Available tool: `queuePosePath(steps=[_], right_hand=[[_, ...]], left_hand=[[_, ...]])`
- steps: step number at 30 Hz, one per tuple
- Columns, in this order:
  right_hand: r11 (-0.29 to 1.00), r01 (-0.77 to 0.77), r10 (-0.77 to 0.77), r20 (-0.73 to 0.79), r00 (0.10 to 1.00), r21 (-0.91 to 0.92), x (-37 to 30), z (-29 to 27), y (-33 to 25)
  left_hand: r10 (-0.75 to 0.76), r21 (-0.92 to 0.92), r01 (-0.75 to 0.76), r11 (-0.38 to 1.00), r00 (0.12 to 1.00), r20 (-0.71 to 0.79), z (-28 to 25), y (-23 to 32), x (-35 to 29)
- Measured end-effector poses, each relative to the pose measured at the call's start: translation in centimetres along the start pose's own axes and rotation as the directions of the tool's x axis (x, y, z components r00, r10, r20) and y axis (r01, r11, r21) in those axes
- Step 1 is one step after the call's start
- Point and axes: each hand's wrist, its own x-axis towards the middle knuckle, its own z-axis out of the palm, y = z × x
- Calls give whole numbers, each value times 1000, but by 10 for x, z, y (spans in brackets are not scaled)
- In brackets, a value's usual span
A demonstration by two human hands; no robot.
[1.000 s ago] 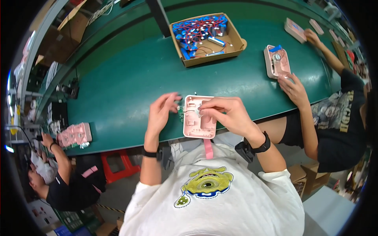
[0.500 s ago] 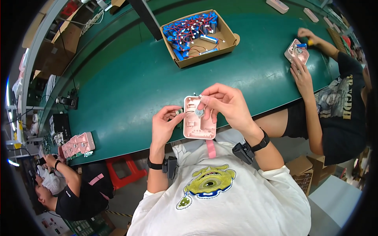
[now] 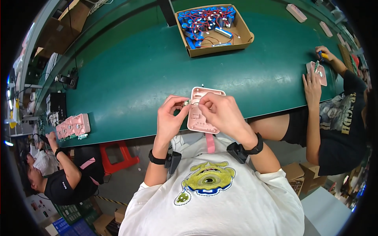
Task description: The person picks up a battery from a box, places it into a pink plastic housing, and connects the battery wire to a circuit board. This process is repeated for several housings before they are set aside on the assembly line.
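In front of me lies a pale pink open plastic casing [image 3: 201, 124] with rounded corners and moulded compartments, at the front edge of the table. My left hand [image 3: 170, 114] is at its left side, thumb and fingers pinched on a small green circuit board [image 3: 186, 103]. Over the casing's right half is my right hand [image 3: 225, 115], its fingertips drawn together close to a thin wire [image 3: 195, 103] by the board. What those fingertips hold, if anything, is hidden, and the hand covers much of the casing's inside.
A cardboard box [image 3: 249, 38] of blue batteries with red and black leads stands at the back of the green table [image 3: 130, 94]. Pink casings [image 3: 81, 122] sit at the left. On the right a co-worker handles another casing [image 3: 323, 74]; a red stool [image 3: 118, 158] stands below the table.
My right hand has moved from the casing's top edge down toward the board, and now covers the round metal disc seen inside before. The whole view has shifted a little.
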Motion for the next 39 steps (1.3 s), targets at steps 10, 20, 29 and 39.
queuePosePath(steps=[10, 20, 29, 39], right_hand=[[988, -8, 10, 10, 1000, -152, 10, 18, -2], [982, -3, -2, -25, 1000, -187, 7, 22, -6], [979, -22, 18, -24, 1000, -202, 8, 22, -5], [717, 111, -253, -109, 961, -688, 79, -96, -6]], left_hand=[[81, 109, -81, 991, 997, 2, 2, 9, -9], [201, 219, -195, 956, 980, -6, 3, 7, -9], [231, 225, -235, 946, 972, 45, 2, 3, -7], [77, -22, -78, 997, 995, -59, 2, -23, -15]])
